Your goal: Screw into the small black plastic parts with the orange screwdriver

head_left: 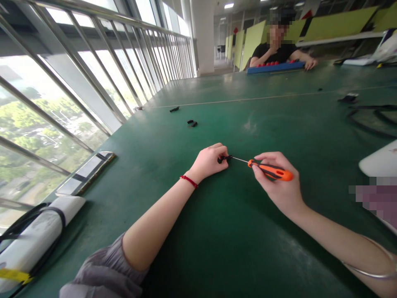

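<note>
My left hand (213,159) rests low over the green table, its fingers closed around a small black part (223,159) whose exact kind I cannot make out. In my right hand (281,182) is an orange and black screwdriver (277,172), gripped by the handle with thumb and fingers. Its thin metal shaft points left, and the tip meets or nearly meets the black part; the exact contact is too small to tell. Beyond my hands lie small black pieces (194,123) and, farther left, another dark piece (174,109).
A phone-like slab (88,171) and a white power strip with black cable (46,227) lie along the left edge by the metal railing (124,37). Black cable (372,124) and a white object (381,159) are at right. Across the green table (149,149), a person (276,51) sits behind a blue tray (276,67).
</note>
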